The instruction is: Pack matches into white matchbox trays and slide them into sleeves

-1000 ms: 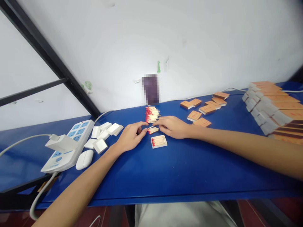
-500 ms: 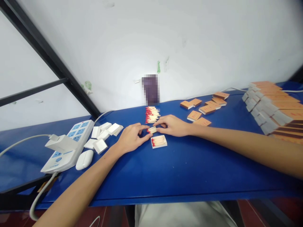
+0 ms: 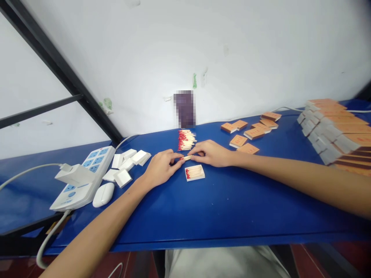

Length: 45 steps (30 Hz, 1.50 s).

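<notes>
Several red-tipped matches (image 3: 186,157) lie in a small bundle between my two hands, just above the table. My left hand (image 3: 162,166) pinches the bundle at its red heads with thumb and forefinger. At the plain ends, the thumb and forefinger of my right hand (image 3: 213,153) close on the same matches. Just below the bundle, a white matchbox tray (image 3: 202,177) holds a layer of matches with their heads to the left. A larger pile of loose matches (image 3: 187,139) lies behind my fingers, near the wall.
White empty trays (image 3: 122,178) sit left, beside a power strip (image 3: 100,154) with a plugged-in charger (image 3: 75,175) and a white earphone case (image 3: 103,195). Orange matchbox sleeves (image 3: 254,133) are scattered at right. Stacked matchboxes (image 3: 333,131) stand at the far right.
The matches between my fingers are squeezed into a narrower, tighter bundle. Both hands stay at nearly the same spot, and the filled tray has not moved.
</notes>
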{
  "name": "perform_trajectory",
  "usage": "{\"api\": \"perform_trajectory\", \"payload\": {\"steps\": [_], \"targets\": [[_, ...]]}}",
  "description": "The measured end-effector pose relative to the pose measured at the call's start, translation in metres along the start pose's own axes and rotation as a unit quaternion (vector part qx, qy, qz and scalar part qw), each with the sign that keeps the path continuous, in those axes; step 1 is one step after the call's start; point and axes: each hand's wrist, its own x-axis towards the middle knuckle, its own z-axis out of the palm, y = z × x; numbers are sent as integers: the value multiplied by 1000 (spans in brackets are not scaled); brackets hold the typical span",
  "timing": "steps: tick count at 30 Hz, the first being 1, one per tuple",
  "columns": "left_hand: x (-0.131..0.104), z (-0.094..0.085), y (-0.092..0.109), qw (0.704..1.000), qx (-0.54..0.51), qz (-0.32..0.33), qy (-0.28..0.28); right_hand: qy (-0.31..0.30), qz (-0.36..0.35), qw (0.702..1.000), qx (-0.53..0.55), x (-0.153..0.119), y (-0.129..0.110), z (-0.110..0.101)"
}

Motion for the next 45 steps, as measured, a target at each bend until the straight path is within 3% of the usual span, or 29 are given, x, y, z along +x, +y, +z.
{"api": "perform_trajectory", "payload": {"steps": [32,45], "targets": [[-1,7,4,997,-29,27,61,-4,-13,1000,20,-2,-5,-3],[2,4,6,997,-40,46,47,-11,-10,1000,0,1,-5,-3]]}}
